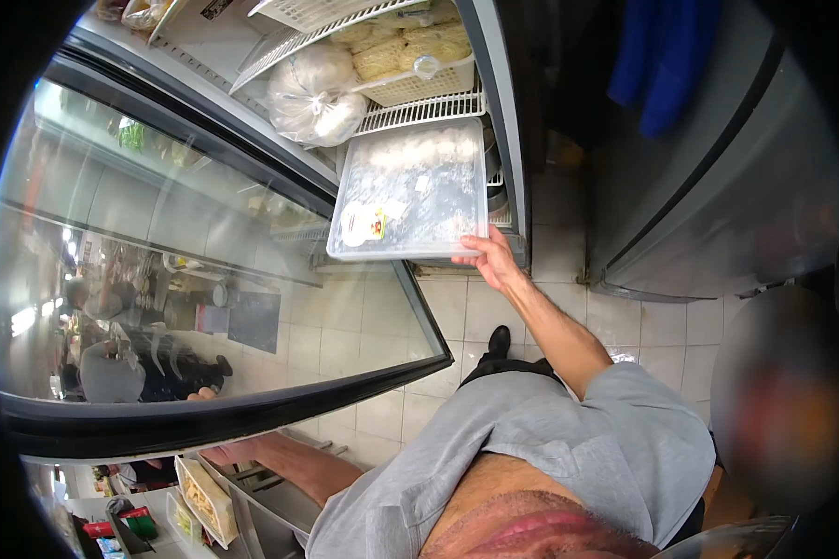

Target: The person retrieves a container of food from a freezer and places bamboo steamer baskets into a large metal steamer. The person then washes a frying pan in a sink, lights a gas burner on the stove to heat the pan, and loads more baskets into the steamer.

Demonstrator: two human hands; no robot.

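Swinging out across the left of the view, the glass door stands open, mirroring part of the room, and behind it the fridge shows its white racks. Tiled floor runs underneath, with one dark shoe on it. From where I stand, the next biggest thing is the box, flat, see-through and lidded, pale pieces showing inside. Its far end is at the fridge opening, in front of the rack, while its near end juts out over the floor. Just beside it, up and to the left, sits a knotted clear bag of something white; next to that, a cream basket holds bundles of yellowish strands. The right hand has the box by its near right corner, thumb on top and fingers tucked below, closed to the box's thickness. The left hand is at the door's near edge; the frame hides part of it, so I can't tell how tightly it closes. Smallest is the colourful label near the box's lower left corner.
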